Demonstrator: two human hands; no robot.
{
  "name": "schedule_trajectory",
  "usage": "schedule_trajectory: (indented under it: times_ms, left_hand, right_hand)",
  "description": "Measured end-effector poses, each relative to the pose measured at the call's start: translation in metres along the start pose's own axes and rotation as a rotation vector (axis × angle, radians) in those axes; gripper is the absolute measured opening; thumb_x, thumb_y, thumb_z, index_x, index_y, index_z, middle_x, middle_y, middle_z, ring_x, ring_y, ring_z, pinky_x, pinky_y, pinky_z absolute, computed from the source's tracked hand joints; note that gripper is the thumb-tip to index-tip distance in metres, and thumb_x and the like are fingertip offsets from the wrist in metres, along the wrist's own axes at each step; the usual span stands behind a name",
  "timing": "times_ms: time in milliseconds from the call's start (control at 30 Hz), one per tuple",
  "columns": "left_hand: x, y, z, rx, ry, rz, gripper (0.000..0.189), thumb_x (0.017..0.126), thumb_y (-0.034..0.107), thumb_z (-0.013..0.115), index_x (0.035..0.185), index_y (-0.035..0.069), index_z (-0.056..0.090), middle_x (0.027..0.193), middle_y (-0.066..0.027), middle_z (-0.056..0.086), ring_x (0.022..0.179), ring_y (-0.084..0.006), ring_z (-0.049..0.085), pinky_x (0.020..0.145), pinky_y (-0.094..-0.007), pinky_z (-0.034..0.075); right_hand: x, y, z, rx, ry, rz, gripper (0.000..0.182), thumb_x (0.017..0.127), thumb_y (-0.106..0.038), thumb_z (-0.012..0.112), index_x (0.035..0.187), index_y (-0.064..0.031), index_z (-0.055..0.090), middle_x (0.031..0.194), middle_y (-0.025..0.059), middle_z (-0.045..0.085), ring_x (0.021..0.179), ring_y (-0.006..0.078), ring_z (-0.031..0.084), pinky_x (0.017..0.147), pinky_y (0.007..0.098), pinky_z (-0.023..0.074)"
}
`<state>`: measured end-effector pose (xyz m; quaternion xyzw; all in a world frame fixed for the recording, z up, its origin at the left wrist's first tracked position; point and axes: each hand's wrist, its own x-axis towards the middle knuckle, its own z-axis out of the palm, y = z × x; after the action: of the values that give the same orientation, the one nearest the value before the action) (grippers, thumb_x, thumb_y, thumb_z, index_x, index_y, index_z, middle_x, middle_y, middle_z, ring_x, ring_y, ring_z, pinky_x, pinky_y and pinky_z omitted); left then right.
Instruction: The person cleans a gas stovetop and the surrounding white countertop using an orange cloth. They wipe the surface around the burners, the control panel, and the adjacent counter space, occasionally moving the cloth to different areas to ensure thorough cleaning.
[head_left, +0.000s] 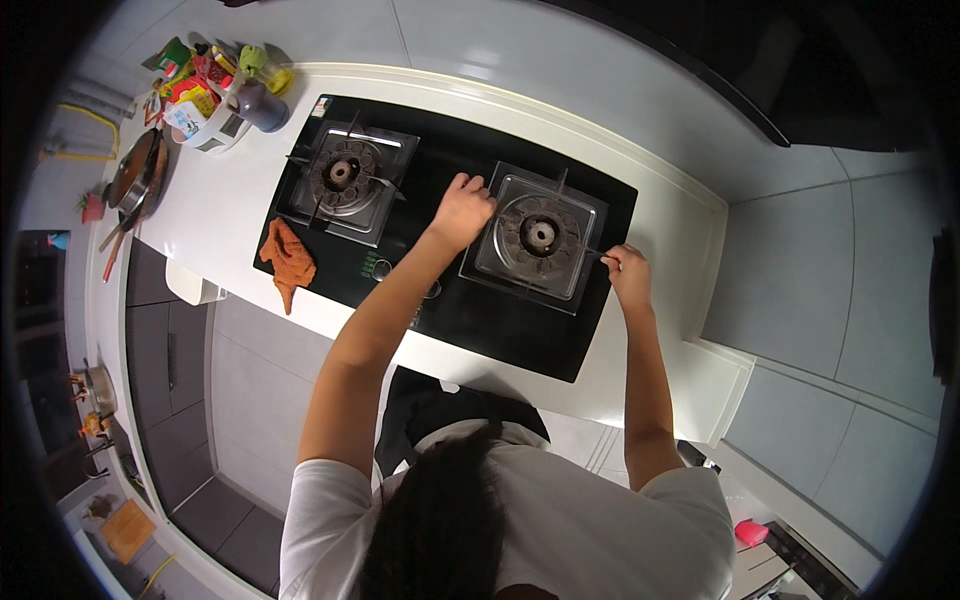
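Observation:
A black glass gas hob (442, 150) has two burners with steel drip trays. My right hand (628, 271) pinches the outer end of a thin metal prong (594, 253) of the pan support at the right-hand burner (541, 234). At the left edge of that burner's drip tray (487, 259) is my left hand (463, 210), its fingers curled; whether they grip a prong is hidden. The left-hand burner (341, 172) has similar prongs around it. An orange cloth (289, 259) lies crumpled over the hob's front left corner, hanging onto the white counter.
Bottles and packets stand in a white holder (217, 131) at the back left. Beyond it, pans (137, 176) lean near the counter's left end. A tiled wall (465, 45) runs behind the hob, and a dark range hood (720, 67) overhangs the back right.

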<state>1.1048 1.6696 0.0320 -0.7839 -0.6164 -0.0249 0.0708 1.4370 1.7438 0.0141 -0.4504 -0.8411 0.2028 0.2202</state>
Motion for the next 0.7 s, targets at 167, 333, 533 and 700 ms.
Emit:
schedule_trajectory:
  times_ms: [167,333,533,700]
  left_hand:
    - [-0.009,-0.009,0.008,0.012,0.103,-0.015,0.01,0.073,0.015,0.06,0.081,0.012,0.066,0.084,-0.0024,0.064,0.099,-0.0209,0.054,0.091,-0.037,0.039]
    - [-0.071,-0.107,-0.029,-0.23,0.277,-0.363,0.031,0.075,0.01,0.062,0.106,0.01,0.065,0.105,-0.0053,0.064,0.105,-0.0234,0.055,0.09,-0.0388,0.04]
    - [-0.176,-0.283,-0.015,-0.059,0.27,-0.493,0.035,0.077,0.008,0.063,0.112,0.013,0.064,0.108,-0.0046,0.064,0.11,-0.0229,0.055,0.09,-0.0395,0.042]
    - [-0.191,-0.335,0.005,-0.179,0.162,-0.318,0.026,0.077,0.005,0.062,0.102,0.012,0.065,0.099,-0.0033,0.064,0.106,-0.0213,0.056,0.09,-0.0371,0.041]
  right_hand:
    - [0.016,-0.022,-0.011,-0.221,-0.283,0.191,0.018,0.073,-0.011,0.074,0.088,-0.0031,0.067,0.089,0.0144,0.064,0.086,0.0337,0.061,0.076,0.0425,0.0492]
    - [0.046,-0.142,0.01,-0.133,-0.077,0.002,0.027,0.083,-0.023,0.068,0.101,-0.0036,0.066,0.103,0.0158,0.064,0.094,0.0341,0.061,0.08,0.0394,0.0491]
    - [0.096,-0.276,0.16,0.18,-0.078,-0.128,0.034,0.08,-0.017,0.07,0.11,-0.0019,0.063,0.104,0.0155,0.062,0.095,0.0349,0.06,0.082,0.0391,0.0503]
    - [0.119,-0.301,0.228,0.009,0.031,-0.093,0.018,0.079,-0.013,0.069,0.093,-0.0031,0.063,0.088,0.0131,0.061,0.085,0.0341,0.06,0.074,0.0397,0.0504]
